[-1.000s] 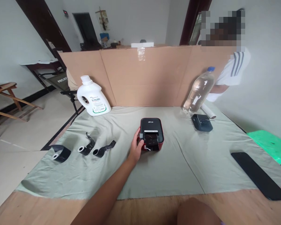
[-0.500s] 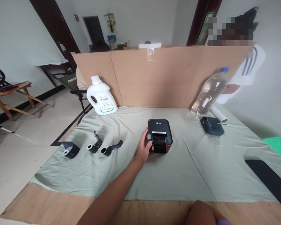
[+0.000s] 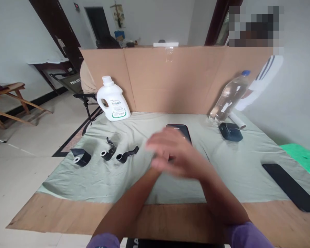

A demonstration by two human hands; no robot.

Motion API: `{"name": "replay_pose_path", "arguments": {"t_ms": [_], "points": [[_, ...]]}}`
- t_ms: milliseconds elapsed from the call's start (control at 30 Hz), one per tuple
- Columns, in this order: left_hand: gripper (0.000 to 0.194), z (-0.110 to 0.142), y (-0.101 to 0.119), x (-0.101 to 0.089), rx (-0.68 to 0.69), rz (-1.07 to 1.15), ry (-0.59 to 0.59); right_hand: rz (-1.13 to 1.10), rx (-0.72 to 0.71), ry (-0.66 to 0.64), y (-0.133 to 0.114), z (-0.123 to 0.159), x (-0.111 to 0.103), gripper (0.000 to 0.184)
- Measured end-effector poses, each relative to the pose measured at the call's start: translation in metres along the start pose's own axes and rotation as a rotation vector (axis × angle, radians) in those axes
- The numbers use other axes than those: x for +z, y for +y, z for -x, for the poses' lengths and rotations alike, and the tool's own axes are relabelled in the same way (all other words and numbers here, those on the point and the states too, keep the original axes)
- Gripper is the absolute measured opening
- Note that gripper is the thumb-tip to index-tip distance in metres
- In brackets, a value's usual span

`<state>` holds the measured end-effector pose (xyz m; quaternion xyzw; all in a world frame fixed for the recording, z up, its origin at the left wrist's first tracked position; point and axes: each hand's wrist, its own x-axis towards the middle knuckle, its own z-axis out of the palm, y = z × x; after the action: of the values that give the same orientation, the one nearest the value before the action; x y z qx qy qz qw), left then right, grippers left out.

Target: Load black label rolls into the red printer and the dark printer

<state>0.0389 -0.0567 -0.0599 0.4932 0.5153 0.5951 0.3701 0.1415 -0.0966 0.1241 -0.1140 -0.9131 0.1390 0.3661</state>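
My right hand (image 3: 178,153) hovers spread over green cloth (image 3: 175,189), cardboard (image 3: 167,86) beyond; my left hand, hidden, I can't read.

- Centre: blurred right hand (image 3: 179,156), fingers spread, partly covering a black device (image 3: 182,128)
- Left: three black rolls (image 3: 109,155)
- Upper left: white jug (image 3: 115,101)
- Upper right: clear bottle (image 3: 230,98)

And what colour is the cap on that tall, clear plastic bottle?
The cap is blue; it shows in the head view, the only one here.
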Motion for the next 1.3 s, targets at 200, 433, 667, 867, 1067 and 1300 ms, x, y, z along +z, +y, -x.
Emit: {"name": "replay_pose_path", "arguments": {"t_ms": [200,433,667,867,1067,1300], "points": [[0.017,-0.007,-0.007,-0.003,0.217,0.155,-0.030,-0.311,0.802,0.544,0.185,0.049,-0.004,0.030],[0.031,-0.034,-0.002,-0.010,0.003,0.164,-0.081,-0.956,0.980,0.579,0.226,0.102,0.041,0.048],[0.067,-0.045,-0.002,-0.002,-0.251,0.335,-0.069,-1.053,0.959,0.560,0.225,0.102,0.039,0.041],[0.061,-0.040,-0.016,0.002,-0.178,0.362,-0.057,-1.083,0.941,0.565,0.223,0.103,0.040,0.041],[0.045,-0.030,-0.029,0.001,-0.040,0.283,-0.056,-1.003,1.074,0.522,0.223,0.095,0.045,0.049],[0.043,-0.029,-0.029,-0.001,0.008,0.267,-0.061,-0.309,1.195,0.325,0.195,0.077,-0.037,0.021]]}}
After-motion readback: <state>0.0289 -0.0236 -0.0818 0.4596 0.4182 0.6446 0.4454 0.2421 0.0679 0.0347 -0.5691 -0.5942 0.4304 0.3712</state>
